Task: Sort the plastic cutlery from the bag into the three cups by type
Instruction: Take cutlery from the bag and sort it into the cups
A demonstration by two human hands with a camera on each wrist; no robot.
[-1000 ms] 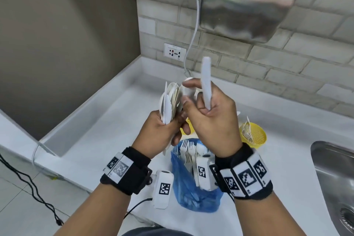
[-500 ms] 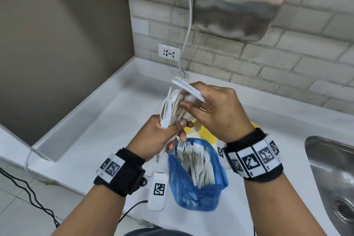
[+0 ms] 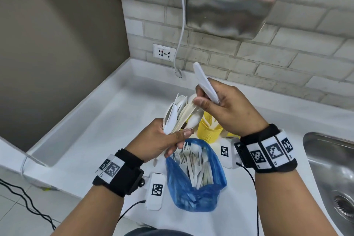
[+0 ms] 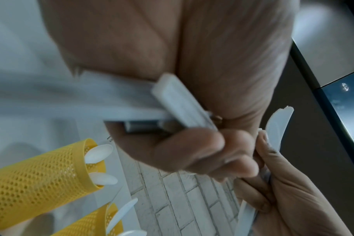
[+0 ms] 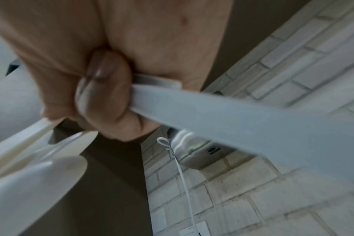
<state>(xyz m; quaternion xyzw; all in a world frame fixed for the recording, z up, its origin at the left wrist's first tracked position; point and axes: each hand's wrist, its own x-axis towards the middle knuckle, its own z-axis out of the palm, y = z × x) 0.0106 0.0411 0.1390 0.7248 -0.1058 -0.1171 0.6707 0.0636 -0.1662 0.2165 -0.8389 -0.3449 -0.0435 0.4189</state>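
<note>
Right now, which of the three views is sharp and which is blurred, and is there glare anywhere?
Head view: mostly sharp; the blue bag and its forks are clear, with bright reflections on the steel hand dryer. Left wrist view: the right hand is smeared by motion, while the yellow cup is fairly crisp. Right wrist view: the held white handles are heavily blurred.

My right hand [image 3: 228, 107] hides most of the yellow cups [image 3: 209, 130]; I cannot count all three in the head view. The sink [image 3: 333, 168] is cut off at the right edge. In the right wrist view the white piece [image 5: 232, 115] I grip is motion-blurred, its type unreadable. How many pieces my left hand [image 3: 162, 140] holds I cannot tell.
</note>
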